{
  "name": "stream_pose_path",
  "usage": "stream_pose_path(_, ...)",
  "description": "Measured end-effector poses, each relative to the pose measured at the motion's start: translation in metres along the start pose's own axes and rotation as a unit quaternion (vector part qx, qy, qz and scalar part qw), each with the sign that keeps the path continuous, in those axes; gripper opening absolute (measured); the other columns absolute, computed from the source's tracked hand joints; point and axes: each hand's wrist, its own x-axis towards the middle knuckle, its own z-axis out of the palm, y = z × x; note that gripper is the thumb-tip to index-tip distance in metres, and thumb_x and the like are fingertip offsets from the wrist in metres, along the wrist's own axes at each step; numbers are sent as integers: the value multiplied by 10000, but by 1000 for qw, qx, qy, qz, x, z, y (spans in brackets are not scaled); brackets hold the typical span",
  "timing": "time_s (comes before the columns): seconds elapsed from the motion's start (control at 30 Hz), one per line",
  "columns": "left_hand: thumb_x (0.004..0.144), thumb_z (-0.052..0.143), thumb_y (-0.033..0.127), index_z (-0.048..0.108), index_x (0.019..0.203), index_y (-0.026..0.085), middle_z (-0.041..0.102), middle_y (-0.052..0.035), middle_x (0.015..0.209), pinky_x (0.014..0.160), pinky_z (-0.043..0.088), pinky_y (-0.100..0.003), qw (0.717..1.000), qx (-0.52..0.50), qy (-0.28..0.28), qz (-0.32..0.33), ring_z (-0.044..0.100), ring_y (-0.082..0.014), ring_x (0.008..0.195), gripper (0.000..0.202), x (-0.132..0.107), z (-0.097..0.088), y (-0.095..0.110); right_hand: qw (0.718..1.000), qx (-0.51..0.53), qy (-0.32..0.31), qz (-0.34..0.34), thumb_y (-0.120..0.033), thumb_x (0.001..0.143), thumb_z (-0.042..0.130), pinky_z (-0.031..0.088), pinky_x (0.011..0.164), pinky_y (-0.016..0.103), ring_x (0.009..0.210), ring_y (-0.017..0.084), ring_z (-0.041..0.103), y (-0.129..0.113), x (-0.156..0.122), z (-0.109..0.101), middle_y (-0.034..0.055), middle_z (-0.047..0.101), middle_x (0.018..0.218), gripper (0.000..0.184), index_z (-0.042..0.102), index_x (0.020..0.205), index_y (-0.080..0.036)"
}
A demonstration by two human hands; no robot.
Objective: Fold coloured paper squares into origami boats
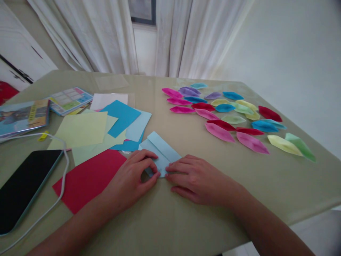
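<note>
A light blue sheet of folding paper (162,151) lies on the table in front of me, with a folded strip along its upper right side. My left hand (140,170) is closed on its near left edge, thumb and index finger pinched together at the front corner. From the other side, my right hand (193,177) rests its stretched fingertips on the near right edge, with the thumb lying apart below. Both hands almost meet at the near corner, and the fingers cover part of the paper there. Beneath my left wrist lies a red sheet (90,177).
Loose coloured sheets (82,129) overlap on the left. A phone (23,185), a white cable (64,170) and a booklet (23,117) lie further left. Several folded paper pieces (218,131), pointed at both ends, spread over the right side. Curtains (173,39) hang behind the table.
</note>
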Motion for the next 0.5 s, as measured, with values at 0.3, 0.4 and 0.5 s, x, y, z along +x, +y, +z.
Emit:
stream_pose_path(0.3, 980, 680, 267, 700, 932, 263, 645, -41, 1327, 1057, 505, -450, 999, -10, -27, -25, 617, -267, 1226, 53, -2, -3, 1, 999, 25, -29, 27, -356, 1089, 605, 519, 1060, 474, 1190, 276, 699, -5, -1, -4, 107, 739, 1318, 279, 711, 1272, -174)
stream_pose_path(0.4, 988, 680, 295, 704, 929, 268, 643, -38, 1341, 1069, 491, -462, 999, -18, -39, -27, 604, -276, 1247, 69, -2, -6, 1, 998, 43, -27, 45, -353, 1070, 640, 517, 1078, 479, 1224, 281, 688, -7, -1, -6, 115, 732, 1336, 341, 672, 1353, -165)
stream_pose_path(0.5, 995, 680, 323, 695, 946, 271, 647, -36, 1339, 1069, 486, -468, 998, -30, -42, -33, 601, -277, 1251, 73, -1, -7, 1, 998, 48, -26, 42, -343, 1069, 644, 522, 1076, 480, 1225, 284, 693, -7, -1, -7, 122, 732, 1341, 323, 682, 1339, -172)
